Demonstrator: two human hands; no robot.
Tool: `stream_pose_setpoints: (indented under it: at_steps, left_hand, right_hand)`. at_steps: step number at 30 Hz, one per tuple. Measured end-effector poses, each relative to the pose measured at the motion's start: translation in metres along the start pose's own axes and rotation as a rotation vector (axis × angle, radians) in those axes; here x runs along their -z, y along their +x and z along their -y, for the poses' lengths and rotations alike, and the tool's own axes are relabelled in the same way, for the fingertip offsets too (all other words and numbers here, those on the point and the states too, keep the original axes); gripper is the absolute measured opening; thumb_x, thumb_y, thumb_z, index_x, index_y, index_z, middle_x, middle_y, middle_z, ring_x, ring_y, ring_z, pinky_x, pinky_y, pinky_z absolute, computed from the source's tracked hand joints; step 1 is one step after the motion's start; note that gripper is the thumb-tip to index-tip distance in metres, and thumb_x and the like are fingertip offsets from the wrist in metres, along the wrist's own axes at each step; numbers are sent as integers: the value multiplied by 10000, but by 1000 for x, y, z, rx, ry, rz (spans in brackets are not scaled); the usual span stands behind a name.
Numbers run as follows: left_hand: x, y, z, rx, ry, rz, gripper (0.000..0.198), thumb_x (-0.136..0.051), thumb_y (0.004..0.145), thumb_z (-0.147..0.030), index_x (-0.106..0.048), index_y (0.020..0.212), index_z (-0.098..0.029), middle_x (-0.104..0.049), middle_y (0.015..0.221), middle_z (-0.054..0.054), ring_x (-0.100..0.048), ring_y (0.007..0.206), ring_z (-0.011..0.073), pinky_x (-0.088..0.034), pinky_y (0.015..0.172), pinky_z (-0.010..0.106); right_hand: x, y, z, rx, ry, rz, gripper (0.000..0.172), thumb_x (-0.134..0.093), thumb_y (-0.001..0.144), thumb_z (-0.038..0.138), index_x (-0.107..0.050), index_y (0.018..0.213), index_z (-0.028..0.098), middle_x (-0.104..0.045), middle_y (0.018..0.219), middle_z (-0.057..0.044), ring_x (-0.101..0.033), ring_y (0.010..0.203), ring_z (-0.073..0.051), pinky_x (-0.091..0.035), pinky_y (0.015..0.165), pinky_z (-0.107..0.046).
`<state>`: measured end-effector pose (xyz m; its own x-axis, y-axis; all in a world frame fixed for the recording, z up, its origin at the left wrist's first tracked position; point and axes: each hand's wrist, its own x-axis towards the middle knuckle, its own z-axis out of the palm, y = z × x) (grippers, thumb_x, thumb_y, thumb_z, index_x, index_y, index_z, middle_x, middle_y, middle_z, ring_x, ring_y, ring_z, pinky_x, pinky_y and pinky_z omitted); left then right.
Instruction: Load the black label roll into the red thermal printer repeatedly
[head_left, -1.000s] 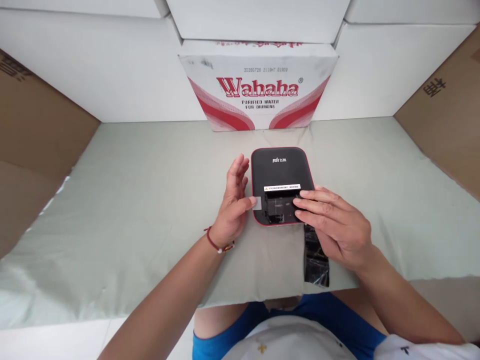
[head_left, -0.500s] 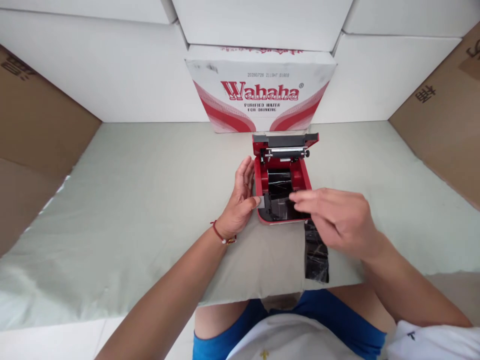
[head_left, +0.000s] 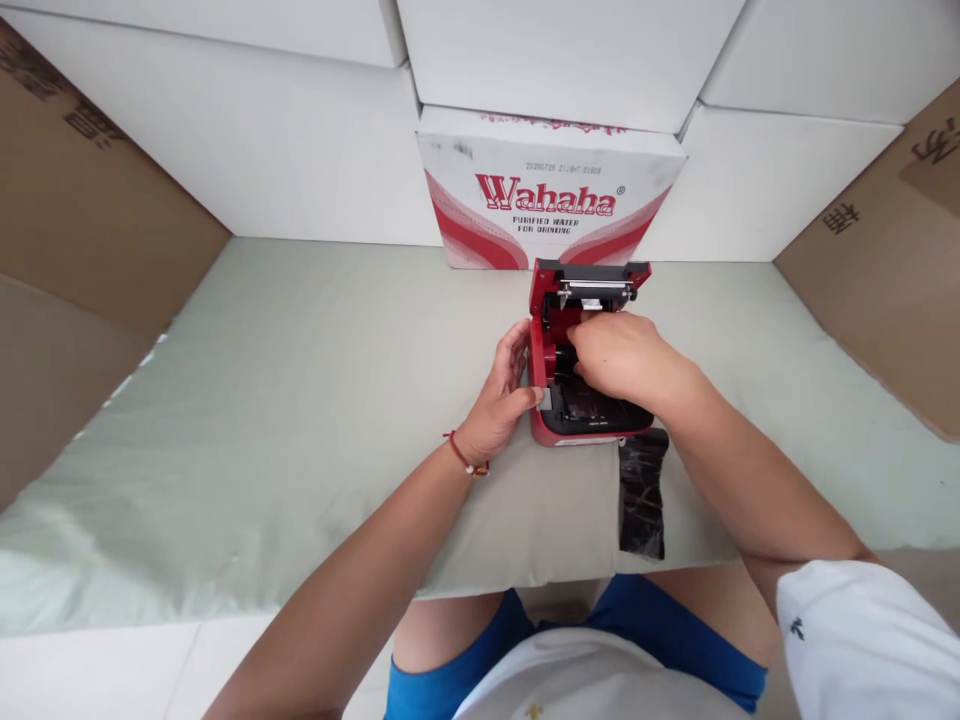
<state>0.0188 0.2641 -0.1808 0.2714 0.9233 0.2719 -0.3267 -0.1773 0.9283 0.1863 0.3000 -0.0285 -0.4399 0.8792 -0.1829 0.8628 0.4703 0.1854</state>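
Note:
A small red and black printer (head_left: pixel 541 432) stands on the cloth-covered table with its lid (head_left: pixel 592 272) tilted up. Inside it, a black film ribbon (head_left: pixel 596 402) lies across the front part. My left hand (head_left: pixel 506 400) grips the printer's left side, its thumb on a grey tab and its fingers along the wall. My right hand (head_left: pixel 626 355) reaches into the open body with its fingers curled down over the roll area. Its fingertips are mostly hidden, so what they hold does not show. A crinkled black film strip (head_left: pixel 642 495) lies at the printer's front right corner, near the table edge.
A Wahaha water carton (head_left: pixel 551 195) stands right behind the printer. White boxes (head_left: pixel 300 150) form a wall at the back. Brown cardboard (head_left: pixel 97 190) closes off the left side, and more cardboard (head_left: pixel 885 260) the right. Pale green cloth (head_left: pixel 337 350) covers the table.
My right hand has moved from above the printer's front right, back and down into its body. My left hand stays on the printer's left side. The view has shifted slightly.

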Motion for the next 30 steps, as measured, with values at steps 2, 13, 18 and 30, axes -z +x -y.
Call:
stream_pose_setpoints:
  at_steps: [2,13,18,30]
  left_hand:
    - [0,0,1,-5,-1,-1,985,-814,845,-603,-306,1667,-411,-271,1843,41,-174,1741,338,-188,1424,548]
    - [-2,3,-1,6,-84,-27,962,-863,799,-559,-398,1624,-389,-329,1818,38,-223,1725,344,-204,1425,542]
    - [-1,3,0,-19,-75,-27,931,-866,809,-567,-424,1612,-404,-348,1814,24,-246,1721,334,-224,1421,535]
    - [2,4,-1,-17,-56,-15,928,-868,811,-590,-436,1612,-410,-369,1809,38,-320,1689,347,-305,1385,552]
  right_hand:
    - [4,-14,-1,-33,11,-39,188,-660,933,165,-790,1069,165,-832,1077,-174,-786,824,-294,-544,623,-356]
    - [-34,-148,-136,-47,328,-289,443,-496,1091,549,-758,1271,241,-810,1059,-129,-747,752,-278,-580,657,-425]
    - [-89,-154,-148,-132,341,-37,364,-560,1006,435,-808,1153,212,-821,1028,-122,-791,857,-323,-649,750,-469]
    - [-98,-134,-57,-18,434,-94,305,-562,1080,243,-812,1247,189,-840,1154,-110,-822,984,-243,-636,832,-346]
